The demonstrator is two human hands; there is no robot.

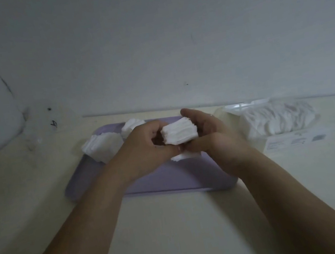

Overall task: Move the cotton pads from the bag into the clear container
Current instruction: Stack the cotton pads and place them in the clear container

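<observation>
Both hands meet over the middle of the purple tray [86, 180] and hold one stack of cotton pads [178, 133] between them, clear of the tray's surface. The left hand [144, 150] has its fingers curled round the stack's left end. The right hand [212, 132] cups the right end, with its fingers behind and its thumb tucked under the front.

Under the hands a few more pads [186, 156] lie on the tray. At the tray's far left corner sits a loose pile of pads [103, 147], partly over the edge, and a smaller pile [132, 126] rests by the tray's far rim.

Just right of the tray lies the bag [278, 117], clear plastic with many white pads inside. It has a white label [295, 141] on its near side, with print too blurred to read.

Beyond the tray's far left corner, against the wall [147, 41], stands a clear object [36, 131], possibly the container. A small dark mark on it cannot be read. Everything rests on a cream table [178, 224].
</observation>
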